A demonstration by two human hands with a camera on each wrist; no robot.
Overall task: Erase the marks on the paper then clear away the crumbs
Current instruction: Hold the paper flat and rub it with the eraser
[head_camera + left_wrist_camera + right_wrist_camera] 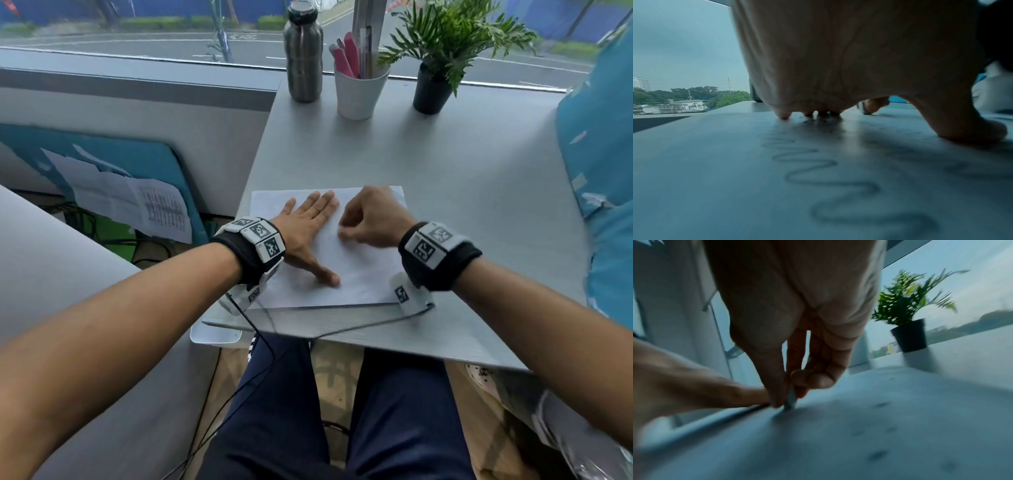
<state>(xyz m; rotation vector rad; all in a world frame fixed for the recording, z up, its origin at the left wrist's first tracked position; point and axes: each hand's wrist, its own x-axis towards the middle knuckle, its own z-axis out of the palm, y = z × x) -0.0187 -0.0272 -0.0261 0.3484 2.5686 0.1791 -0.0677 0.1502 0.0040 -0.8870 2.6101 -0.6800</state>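
Note:
A white sheet of paper (363, 274) lies on the grey table near its front edge. My left hand (308, 222) presses flat on the sheet's left half, fingers straight and thumb spread. A wavy pencil line (830, 177) runs under that palm on the paper (705, 178). My right hand (370, 219) pinches a small white eraser (791, 400) between thumb and fingers, its lower end on the paper (869, 434) beside the left fingers. Dark eraser crumbs (877, 454) dot the sheet. In the head view the eraser is hidden by the fingers.
At the table's far edge stand a steel bottle (303, 54), a white cup of pens (359, 89) and a potted plant (435, 85). Blue fabric (599, 171) borders the right side. Cables (308, 329) hang over the front edge. The table drops off at left.

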